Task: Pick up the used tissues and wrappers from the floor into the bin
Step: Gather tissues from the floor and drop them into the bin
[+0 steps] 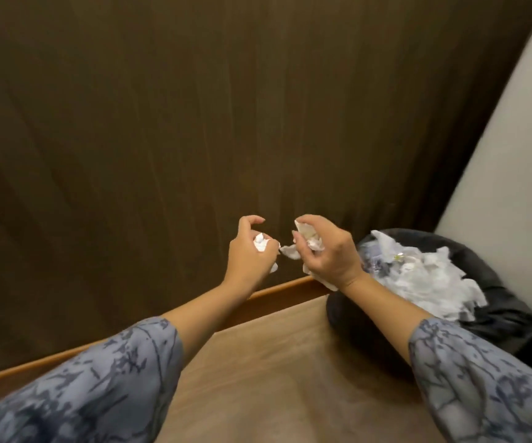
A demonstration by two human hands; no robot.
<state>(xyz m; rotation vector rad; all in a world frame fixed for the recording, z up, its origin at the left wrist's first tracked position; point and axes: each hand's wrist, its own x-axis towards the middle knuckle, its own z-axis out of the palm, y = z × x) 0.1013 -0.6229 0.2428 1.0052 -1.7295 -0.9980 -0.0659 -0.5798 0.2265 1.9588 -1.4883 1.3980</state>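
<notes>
Two hands are raised at the frame's centre: a small white tissue wad (261,243) is gripped in the curled left hand (248,251), crumpled tissues (303,247) are clutched by the right hand (325,251). At right, a black bin (495,282) is heaped with tissues.

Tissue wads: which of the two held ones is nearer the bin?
The wad in the right hand, the crumpled tissue, beside the bin; the left hand holds its smaller wad farther away.
</notes>
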